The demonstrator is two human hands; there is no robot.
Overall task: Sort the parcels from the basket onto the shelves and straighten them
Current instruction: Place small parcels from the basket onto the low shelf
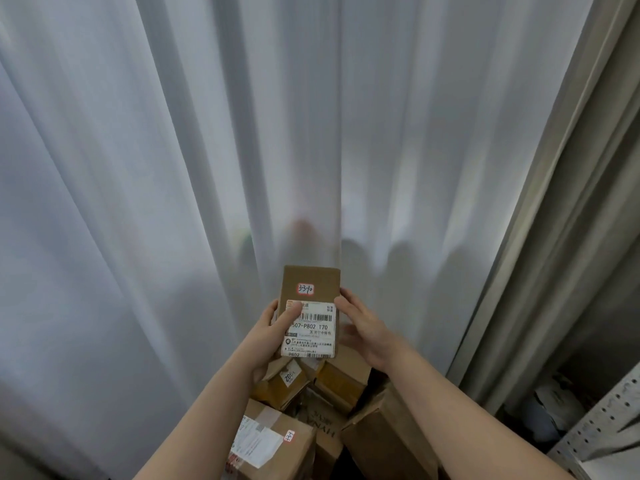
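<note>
Lengthwise, the parcel [322,278] points straight ahead.

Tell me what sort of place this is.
Likely a small parcel pickup or sorting room: a cardboard parcel with a shipping label and handwritten number, more numbered parcels heaped below it, and a perforated metal shelf post.

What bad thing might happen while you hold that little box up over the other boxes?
The small box is gripped only at its sides by the left hand and right hand, above the pile of parcels; a slip might drop it back among them. Those parcels lie tilted against each other, so a falling box may shift them. The left thumb covers part of the label, so it could be misread.
</note>
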